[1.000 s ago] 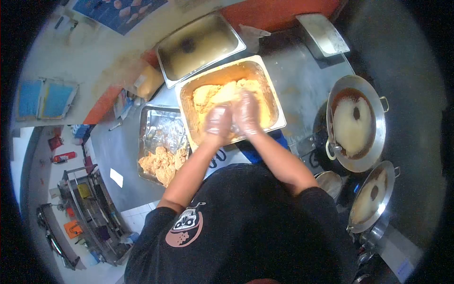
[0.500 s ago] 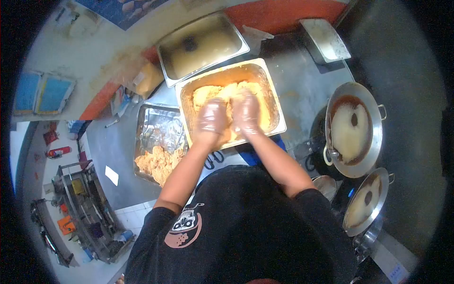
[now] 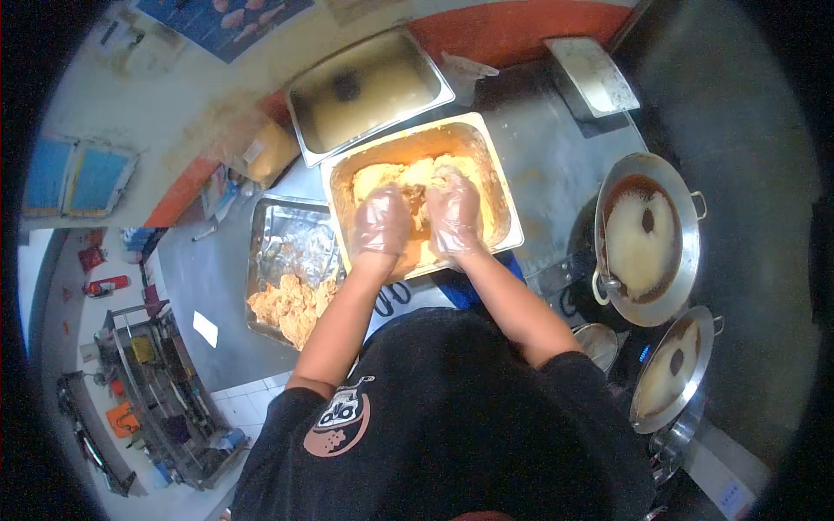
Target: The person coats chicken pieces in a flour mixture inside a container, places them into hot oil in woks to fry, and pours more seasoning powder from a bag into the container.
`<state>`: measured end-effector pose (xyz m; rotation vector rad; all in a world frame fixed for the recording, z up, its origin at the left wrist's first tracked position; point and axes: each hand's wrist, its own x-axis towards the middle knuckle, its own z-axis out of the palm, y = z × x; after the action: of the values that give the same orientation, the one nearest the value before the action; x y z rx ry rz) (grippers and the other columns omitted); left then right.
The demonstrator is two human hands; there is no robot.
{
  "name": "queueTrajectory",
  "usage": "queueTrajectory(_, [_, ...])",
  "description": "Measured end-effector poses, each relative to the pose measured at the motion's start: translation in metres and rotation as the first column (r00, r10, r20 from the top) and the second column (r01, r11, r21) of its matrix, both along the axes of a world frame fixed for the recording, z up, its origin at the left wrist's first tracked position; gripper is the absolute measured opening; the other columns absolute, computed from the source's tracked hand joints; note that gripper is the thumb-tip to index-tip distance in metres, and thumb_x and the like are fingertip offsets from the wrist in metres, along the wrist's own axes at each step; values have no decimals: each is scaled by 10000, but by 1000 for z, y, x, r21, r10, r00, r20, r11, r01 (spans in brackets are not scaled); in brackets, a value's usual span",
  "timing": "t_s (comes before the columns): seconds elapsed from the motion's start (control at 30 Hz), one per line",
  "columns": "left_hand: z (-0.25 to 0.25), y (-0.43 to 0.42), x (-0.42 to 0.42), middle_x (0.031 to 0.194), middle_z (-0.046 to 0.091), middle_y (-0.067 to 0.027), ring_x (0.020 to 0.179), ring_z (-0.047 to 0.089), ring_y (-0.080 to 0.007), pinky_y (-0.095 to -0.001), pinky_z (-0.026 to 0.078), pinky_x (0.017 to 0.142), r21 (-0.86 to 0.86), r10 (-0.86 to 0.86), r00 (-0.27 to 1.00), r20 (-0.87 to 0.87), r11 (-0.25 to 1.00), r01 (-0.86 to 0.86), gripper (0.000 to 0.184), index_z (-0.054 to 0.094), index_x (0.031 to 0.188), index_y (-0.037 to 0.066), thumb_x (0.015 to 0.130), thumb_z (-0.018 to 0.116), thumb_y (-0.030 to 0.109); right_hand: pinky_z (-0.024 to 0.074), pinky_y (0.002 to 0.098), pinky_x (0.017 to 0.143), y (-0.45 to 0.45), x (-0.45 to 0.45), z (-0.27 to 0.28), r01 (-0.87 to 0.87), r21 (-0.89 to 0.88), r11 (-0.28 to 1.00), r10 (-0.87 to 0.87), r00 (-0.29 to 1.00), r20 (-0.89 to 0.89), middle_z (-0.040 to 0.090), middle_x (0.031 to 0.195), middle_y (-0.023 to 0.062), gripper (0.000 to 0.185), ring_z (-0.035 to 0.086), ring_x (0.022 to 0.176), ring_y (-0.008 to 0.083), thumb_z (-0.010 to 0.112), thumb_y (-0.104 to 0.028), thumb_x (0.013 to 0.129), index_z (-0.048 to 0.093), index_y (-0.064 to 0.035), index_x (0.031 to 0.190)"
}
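Both my hands wear clear plastic gloves and are inside a deep rectangular metal tub (image 3: 508, 208) of yellowish flour (image 3: 426, 253). My left hand (image 3: 382, 219) is curled over floury breaded pieces (image 3: 373, 178) on the tub's left side. On the right side, my right hand (image 3: 454, 215) is also curled, its fingers dug into the coated clumps. Flour and clumps hide most fingertips. A darker clump shows between the two hands. Left of the tub, a metal tray (image 3: 291, 227) holds a heap of breaded pieces (image 3: 294, 306), which look like chicken.
Behind the tub stands a metal pan of cloudy liquid (image 3: 373, 95). To the right are a large wok of bubbling oil (image 3: 643, 247) and a second wok (image 3: 673, 373) nearer me. A smaller metal container (image 3: 599, 82) sits at the back right, and a white paper (image 3: 206, 328) at left.
My hands have drawn slightly back towards me and rolled within the flour, exposing a darker clump between them. The view has shifted slightly.
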<state>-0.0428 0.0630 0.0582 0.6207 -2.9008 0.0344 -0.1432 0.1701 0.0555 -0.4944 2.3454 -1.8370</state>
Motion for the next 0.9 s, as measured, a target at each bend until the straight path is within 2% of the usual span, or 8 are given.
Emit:
queueTrajectory(0.1, [22, 11, -2, 951, 654, -154, 897, 659, -314, -406, 538, 798, 172, 35, 998, -52, 985, -26, 179, 616, 975, 73, 865, 625, 214, 533, 447, 805, -2, 1, 6, -30, 113, 993, 24, 999, 48, 697, 860, 219, 239, 672, 857, 407, 629, -95, 780, 665, 11, 991])
queueTrajectory(0.2, [30, -10, 12, 912, 649, -184, 888, 642, -359, -461, 524, 788, 324, 104, 995, -12, 941, -95, 156, 607, 986, 71, 905, 586, 203, 543, 417, 765, 6, -13, 14, -46, -93, 995, 66, 973, 220, 704, 901, 227, 265, 695, 830, 357, 639, -111, 773, 665, 14, 1006])
queueTrajectory(0.27, [23, -17, 23, 904, 649, -169, 856, 652, -355, -461, 536, 747, 238, 71, 994, -89, 970, -48, 203, 608, 999, 68, 886, 635, 235, 551, 329, 701, 18, -19, 26, -165, -296, 941, 245, 935, 258, 712, 907, 82, 244, 665, 749, 170, 586, -27, 828, 670, -7, 1056])
queueTrajectory(0.33, [26, -24, 29, 891, 653, -157, 857, 661, -339, -445, 547, 739, 174, 28, 989, -143, 985, -3, 238, 613, 994, 70, 875, 640, 275, 550, 284, 684, 32, -21, 69, -190, -325, 926, 318, 859, 402, 686, 921, 19, 279, 635, 754, 106, 537, 28, 855, 661, -37, 1097])
queueTrajectory(0.53, [31, -43, 44, 848, 662, -165, 796, 660, -369, -472, 541, 695, 118, 4, 935, -354, 992, 41, 188, 630, 951, 74, 848, 680, 223, 579, 284, 757, 67, -52, 77, -191, -550, 813, 433, 831, 351, 690, 984, 47, 305, 669, 854, 127, 554, 64, 890, 613, -54, 1165])
queueTrajectory(0.7, [43, -54, 41, 844, 663, -179, 798, 660, -381, -478, 539, 696, 196, -35, 936, -349, 974, 109, 198, 631, 918, 65, 844, 672, 244, 543, 347, 954, 142, -46, 157, -158, -393, 906, 281, 918, 279, 651, 1159, 95, 290, 651, 1048, 180, 565, 8, 936, 559, -28, 1224])
queueTrajectory(0.87, [56, -51, 35, 840, 662, -198, 811, 666, -370, -493, 535, 732, 300, -17, 970, -240, 950, 91, 161, 644, 865, 63, 864, 622, 222, 553, 351, 919, 235, 11, 215, 57, -357, 932, -2, 988, 153, 653, 1143, 90, 289, 657, 1039, 181, 602, -52, 945, 557, -37, 1230])
queueTrajectory(0.9, [22, -72, 31, 838, 666, -193, 810, 665, -365, -484, 538, 739, 127, -149, 946, -286, 973, 191, 175, 651, 875, 61, 872, 623, 234, 556, 349, 911, 257, 25, 222, 141, -309, 941, -112, 988, 108, 656, 1129, 85, 293, 661, 1023, 178, 613, -65, 942, 557, -37, 1228])
